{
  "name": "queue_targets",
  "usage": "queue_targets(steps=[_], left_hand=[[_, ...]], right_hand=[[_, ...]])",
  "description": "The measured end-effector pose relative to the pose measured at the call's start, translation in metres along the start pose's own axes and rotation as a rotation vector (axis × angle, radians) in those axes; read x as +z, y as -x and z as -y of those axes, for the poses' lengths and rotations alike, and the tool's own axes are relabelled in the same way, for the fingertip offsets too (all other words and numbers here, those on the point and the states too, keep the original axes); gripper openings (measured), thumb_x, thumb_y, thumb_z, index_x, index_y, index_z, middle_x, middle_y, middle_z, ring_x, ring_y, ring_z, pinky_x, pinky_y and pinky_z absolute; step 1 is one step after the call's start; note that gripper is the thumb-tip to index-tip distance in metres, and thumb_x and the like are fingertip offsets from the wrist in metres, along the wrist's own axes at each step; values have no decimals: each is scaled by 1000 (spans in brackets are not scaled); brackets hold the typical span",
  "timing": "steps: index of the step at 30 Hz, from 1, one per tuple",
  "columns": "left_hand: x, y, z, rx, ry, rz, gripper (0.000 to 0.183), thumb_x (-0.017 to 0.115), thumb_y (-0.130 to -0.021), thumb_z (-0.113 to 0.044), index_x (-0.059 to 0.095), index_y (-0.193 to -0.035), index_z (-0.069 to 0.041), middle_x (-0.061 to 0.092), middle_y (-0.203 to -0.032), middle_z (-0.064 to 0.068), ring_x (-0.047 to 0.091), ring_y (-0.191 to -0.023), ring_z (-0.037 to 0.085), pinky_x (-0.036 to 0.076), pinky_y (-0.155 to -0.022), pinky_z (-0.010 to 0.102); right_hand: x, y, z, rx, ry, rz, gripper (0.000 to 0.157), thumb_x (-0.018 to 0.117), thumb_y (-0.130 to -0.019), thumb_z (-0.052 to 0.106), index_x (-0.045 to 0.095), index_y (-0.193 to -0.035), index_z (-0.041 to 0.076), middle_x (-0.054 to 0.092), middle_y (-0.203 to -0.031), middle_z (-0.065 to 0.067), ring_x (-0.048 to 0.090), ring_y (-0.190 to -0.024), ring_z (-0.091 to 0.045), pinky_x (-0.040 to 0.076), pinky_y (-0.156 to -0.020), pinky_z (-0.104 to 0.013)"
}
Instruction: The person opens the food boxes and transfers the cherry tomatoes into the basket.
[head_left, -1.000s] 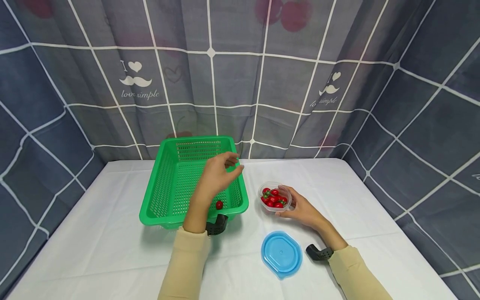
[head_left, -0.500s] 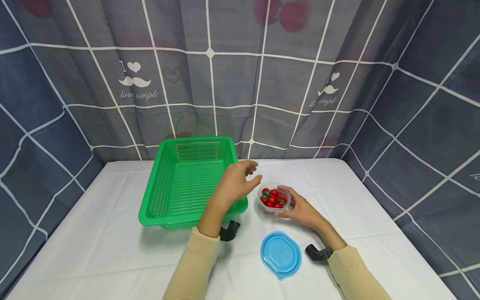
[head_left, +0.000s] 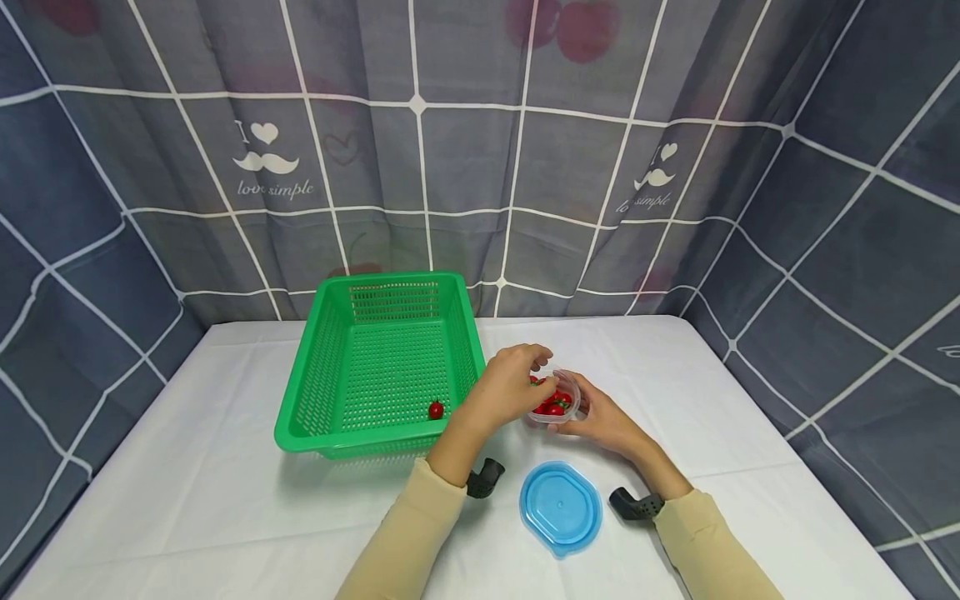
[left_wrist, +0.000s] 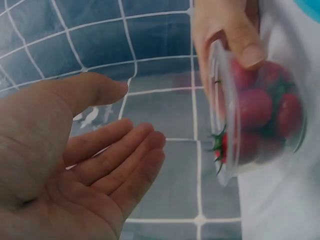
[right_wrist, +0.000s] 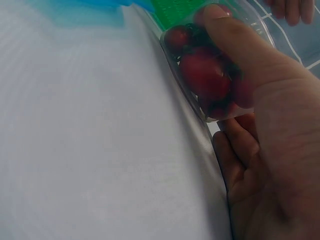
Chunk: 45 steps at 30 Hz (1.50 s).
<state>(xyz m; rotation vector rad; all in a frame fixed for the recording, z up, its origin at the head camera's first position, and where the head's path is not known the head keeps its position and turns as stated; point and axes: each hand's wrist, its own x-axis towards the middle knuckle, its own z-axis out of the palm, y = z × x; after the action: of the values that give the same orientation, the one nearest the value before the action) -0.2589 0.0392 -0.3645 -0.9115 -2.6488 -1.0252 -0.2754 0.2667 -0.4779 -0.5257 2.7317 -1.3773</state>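
Observation:
A small clear plastic container (left_wrist: pixel 260 145) of red cherry tomatoes (head_left: pixel 556 408) stands right of the basket. My right hand (head_left: pixel 596 417) grips its right side, the thumb along the wall in the right wrist view. Over the container's left rim hovers my left hand (head_left: pixel 510 385), holding nothing; in the left wrist view its fingers are relaxed and apart from the tomatoes. One cherry tomato (head_left: pixel 436 409) lies in the near right corner of the green basket (head_left: pixel 303 367). In the head view the left fingers hide part of the tomatoes.
A blue lid (head_left: pixel 561 508) lies flat on the white tablecloth (head_left: pixel 187 467), in front of the container. Grey checked curtains (head_left: pixel 465 167) stand behind the table and along both sides.
My left hand has moved right, from above the basket to the container, uncovering the tomato in the basket. The right hand and container stay in place.

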Motion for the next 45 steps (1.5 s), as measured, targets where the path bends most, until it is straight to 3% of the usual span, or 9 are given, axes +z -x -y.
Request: queue_targets(steps=[10,21,26,31,37,45], left_hand=[[21,0,-7,-26,-51,41,36,73,-92,-16,70,-124,1,73,-118,14,69,-103,23,58,-89,31],[45,0,-1,44,-101,16,24,73,-89,-11,75,-111,-1,76,-105,11,69,-96,20,57,-85,30],[49,0,1,37,-99,20,17,73,-89,-10,76,-105,-5,76,-100,10,69,-94,18,57,-85,30],[51,0,2,3,-116,31,20,74,-89,-12,75,-108,-4,74,-98,10,68,-90,18,57,-82,30],[56,-1,4,1,-168,-8,31,75,-87,-12,73,-115,1,72,-95,10,67,-90,20,57,-80,30],[62,-1,5,8,-215,-44,30,76,-84,-13,74,-110,1,72,-96,10,67,-92,23,58,-81,32]], right_hand=[[-2,-1,-4,-29,-17,8,91,90,-79,33,41,-155,22,53,-153,-6,51,-141,-34,37,-117,-59],[-2,-1,-6,-64,-20,8,86,87,-83,28,41,-156,20,52,-153,-10,51,-139,-38,39,-114,-62],[-2,-1,-4,-55,4,5,86,86,-83,32,41,-156,20,53,-153,-10,50,-140,-38,38,-115,-62],[-2,0,-3,-50,11,7,86,86,-83,33,41,-156,20,53,-152,-11,51,-140,-38,39,-114,-62],[-2,0,-2,-46,7,4,87,87,-82,30,41,-156,20,52,-153,-11,50,-140,-37,39,-115,-60],[-2,-1,-3,-44,0,9,87,86,-83,26,40,-156,18,49,-156,-13,47,-142,-41,36,-116,-62]])
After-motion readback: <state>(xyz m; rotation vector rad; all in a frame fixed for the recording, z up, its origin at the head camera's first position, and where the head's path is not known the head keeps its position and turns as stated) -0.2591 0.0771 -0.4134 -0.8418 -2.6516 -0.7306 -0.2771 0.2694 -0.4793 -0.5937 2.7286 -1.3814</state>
